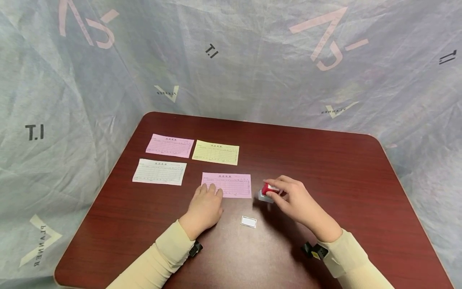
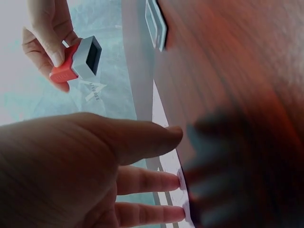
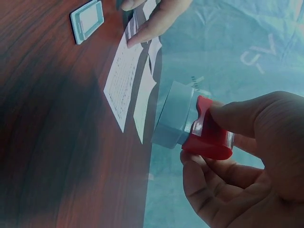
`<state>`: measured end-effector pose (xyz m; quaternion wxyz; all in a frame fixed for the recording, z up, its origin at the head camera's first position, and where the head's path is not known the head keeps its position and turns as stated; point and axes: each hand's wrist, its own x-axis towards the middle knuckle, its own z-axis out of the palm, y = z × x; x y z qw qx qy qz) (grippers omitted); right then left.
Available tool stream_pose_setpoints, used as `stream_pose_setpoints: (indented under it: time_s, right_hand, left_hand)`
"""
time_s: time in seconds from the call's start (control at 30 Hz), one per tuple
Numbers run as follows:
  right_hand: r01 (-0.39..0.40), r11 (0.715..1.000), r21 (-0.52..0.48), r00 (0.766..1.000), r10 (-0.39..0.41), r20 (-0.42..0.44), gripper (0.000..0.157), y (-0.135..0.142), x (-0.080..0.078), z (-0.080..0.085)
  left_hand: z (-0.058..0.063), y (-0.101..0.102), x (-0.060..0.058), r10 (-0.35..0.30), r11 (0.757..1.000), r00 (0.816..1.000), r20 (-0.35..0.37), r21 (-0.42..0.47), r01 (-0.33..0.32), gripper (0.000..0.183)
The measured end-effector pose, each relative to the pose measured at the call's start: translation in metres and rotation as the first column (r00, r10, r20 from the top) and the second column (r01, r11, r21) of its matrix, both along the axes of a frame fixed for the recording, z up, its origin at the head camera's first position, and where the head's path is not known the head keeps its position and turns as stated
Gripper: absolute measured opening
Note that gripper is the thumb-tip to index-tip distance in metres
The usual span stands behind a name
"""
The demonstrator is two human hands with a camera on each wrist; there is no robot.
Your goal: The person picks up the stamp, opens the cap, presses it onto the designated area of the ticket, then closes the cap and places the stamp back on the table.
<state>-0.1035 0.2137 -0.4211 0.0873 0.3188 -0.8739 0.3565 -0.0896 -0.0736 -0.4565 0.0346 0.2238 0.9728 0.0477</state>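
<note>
My right hand (image 1: 294,198) pinches a self-inking stamp by its red top; the stamp (image 3: 209,130) has a pale grey base and is held above the table, just right of a pink printed slip (image 1: 234,185). In the left wrist view the dark underside of the stamp (image 2: 88,57) shows. My left hand (image 1: 205,206) rests its fingertips on the lower left of that pink slip, fingers extended. Between the hands, nearer me, lies a small rectangular stamp cap (image 1: 248,222) with a pale inside and dark rim.
Three more printed slips lie at the table's left: a pink slip (image 1: 169,145), a yellow slip (image 1: 215,152) and a white slip (image 1: 159,172). The dark red-brown table (image 1: 325,160) has rounded corners. Grey printed cloth (image 1: 245,80) hangs behind and beside it.
</note>
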Motion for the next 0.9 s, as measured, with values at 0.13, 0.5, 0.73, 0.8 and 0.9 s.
stream_pose_setpoints:
  time_s: [0.13,0.5,0.73,0.8,0.9]
  right_hand:
    - [-0.003,1.0,0.006,1.0,0.003,0.002,0.035,0.0,0.0,-0.001]
    - [0.025,0.997,0.079,0.997,-0.03,0.066,0.031,-0.001,-0.001,0.004]
    - [0.018,0.997,0.081,0.996,-0.025,0.086,0.028,-0.003,-0.004,0.004]
    - [0.02,0.997,0.081,0.996,-0.027,0.085,0.027,-0.004,-0.004,0.003]
    - [0.02,0.996,0.081,0.996,-0.027,0.082,0.026,-0.005,-0.004,0.0]
  left_hand:
    - [-0.001,0.002,0.001,-0.006,1.0,0.999,0.052,0.029,0.005,0.055]
    - [-0.002,0.009,0.005,-0.032,0.999,0.999,0.023,0.045,0.031,0.053]
    - [-0.004,0.015,0.006,-0.056,0.997,0.998,0.036,0.051,0.054,0.051]
    - [-0.004,0.017,0.007,-0.059,0.997,0.998,0.033,0.042,0.058,0.052]
    - [-0.003,0.019,0.011,-0.068,0.997,0.997,0.023,0.027,0.068,0.053]
